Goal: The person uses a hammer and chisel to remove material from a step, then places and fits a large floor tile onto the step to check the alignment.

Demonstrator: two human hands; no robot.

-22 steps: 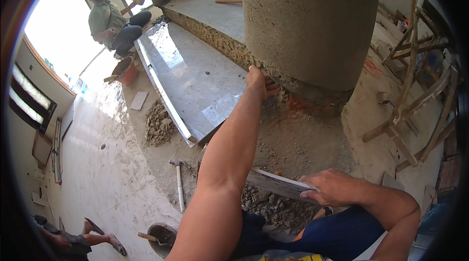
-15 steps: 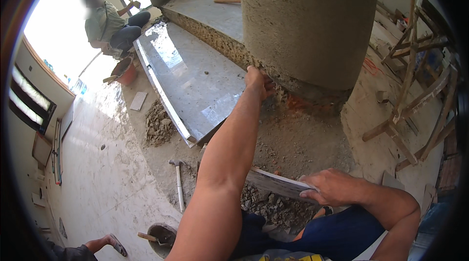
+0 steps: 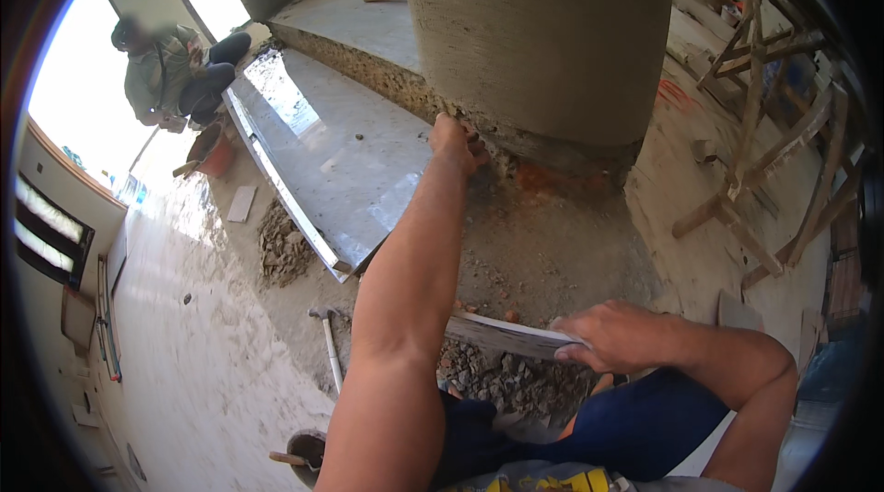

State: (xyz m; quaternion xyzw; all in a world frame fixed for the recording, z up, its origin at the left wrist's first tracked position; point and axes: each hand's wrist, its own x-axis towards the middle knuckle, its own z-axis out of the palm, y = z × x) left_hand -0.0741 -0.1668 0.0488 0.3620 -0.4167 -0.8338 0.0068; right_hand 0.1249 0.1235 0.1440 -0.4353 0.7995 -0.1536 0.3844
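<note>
My left hand (image 3: 459,144) reaches to the rough concrete edge at the foot of the rendered column (image 3: 539,50), beside the polished grey stone slab (image 3: 331,156); its fingers are partly curled and apart, some hidden. My right hand (image 3: 599,335) grips the end of a pale, narrow strip (image 3: 502,331) over broken rubble (image 3: 497,382); my left forearm hides the strip's far end. A hammer (image 3: 331,345) lies left of my forearm. A round bucket with a wooden-handled tool (image 3: 304,451) stands at the bottom, partly hidden.
A co-worker (image 3: 170,78) crouches at upper left by an orange bucket (image 3: 214,156). Concrete steps (image 3: 341,23) rise behind the slab. Wooden trestles (image 3: 769,170) stand at right. A mortar heap (image 3: 281,243) and small tile (image 3: 241,204) lie on the floor; long poles lean at left.
The whole view has shifted, so the scene sits further left and higher. The co-worker's raised arm has come down. The legs seen at lower left are out of view. My grip looks unchanged.
</note>
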